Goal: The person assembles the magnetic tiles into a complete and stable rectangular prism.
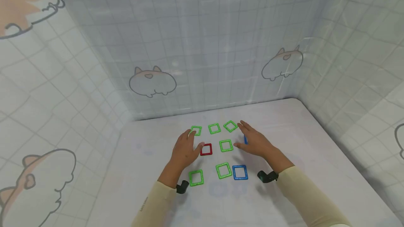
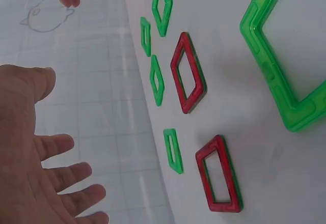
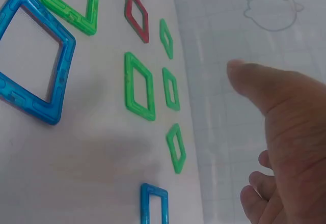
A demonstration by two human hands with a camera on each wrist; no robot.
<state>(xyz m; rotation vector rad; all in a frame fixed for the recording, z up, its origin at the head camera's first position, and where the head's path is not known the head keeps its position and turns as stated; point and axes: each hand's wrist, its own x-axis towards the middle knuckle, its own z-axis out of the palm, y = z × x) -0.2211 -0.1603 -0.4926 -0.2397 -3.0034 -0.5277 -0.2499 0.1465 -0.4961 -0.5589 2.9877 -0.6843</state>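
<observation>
Both hands hover over a table with several hollow square magnetic tiles, holding nothing. My left hand [image 1: 183, 151] has its fingers spread toward the back-left green tile [image 1: 200, 131], overlapping it in the head view. Its thumb is beside a red tile [image 1: 206, 154]. A second red tile [image 2: 230, 175] shows in the left wrist view, hidden by the hand from the head. My right hand [image 1: 256, 143] reaches forward with fingers extended near the green tile turned like a diamond [image 1: 230, 121]. Its thumb points at the middle green tile [image 1: 226, 150]. A blue tile [image 1: 245, 139] is mostly hidden behind this hand.
Closer to me lie a green tile [image 1: 196, 185] on the left, another green tile [image 1: 217, 171] and a blue tile [image 1: 240, 178] close beside it. One more green tile [image 1: 214, 124] lies in the back row. Patterned curtains [image 1: 214, 52] surround the white table [image 1: 148, 171].
</observation>
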